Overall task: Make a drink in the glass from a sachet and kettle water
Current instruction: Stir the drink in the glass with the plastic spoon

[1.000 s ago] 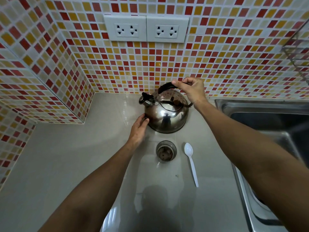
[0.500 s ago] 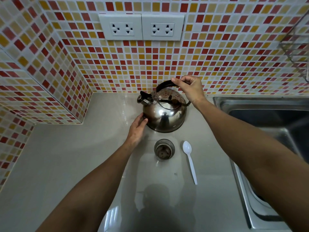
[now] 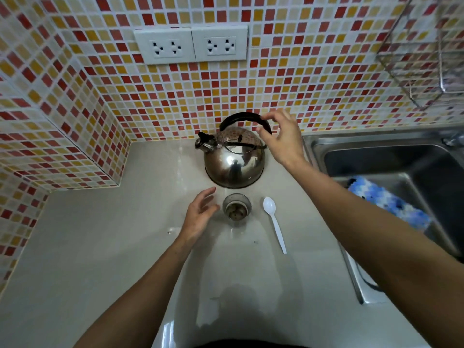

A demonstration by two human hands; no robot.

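A shiny steel kettle point(image 3: 234, 163) with a black handle stands on the counter against the tiled wall, spout to the left. Just in front of it is a small clear glass point(image 3: 236, 209) with brown powder at the bottom. A white plastic spoon point(image 3: 275, 223) lies to the right of the glass. My right hand point(image 3: 282, 138) hovers at the right end of the kettle handle, fingers spread, not gripping. My left hand point(image 3: 200, 214) is open just left of the glass, close to it but apart. No sachet is in view.
The beige counter point(image 3: 100, 247) runs left to a tiled corner. A steel sink point(image 3: 391, 167) lies at the right with a blue and white cloth point(image 3: 386, 202) in it. Two wall sockets point(image 3: 192, 45) sit above the kettle. A wire rack point(image 3: 421, 61) hangs upper right.
My right hand has let go of the kettle handle and opened. My left hand has left the kettle's side and moved down beside the glass.
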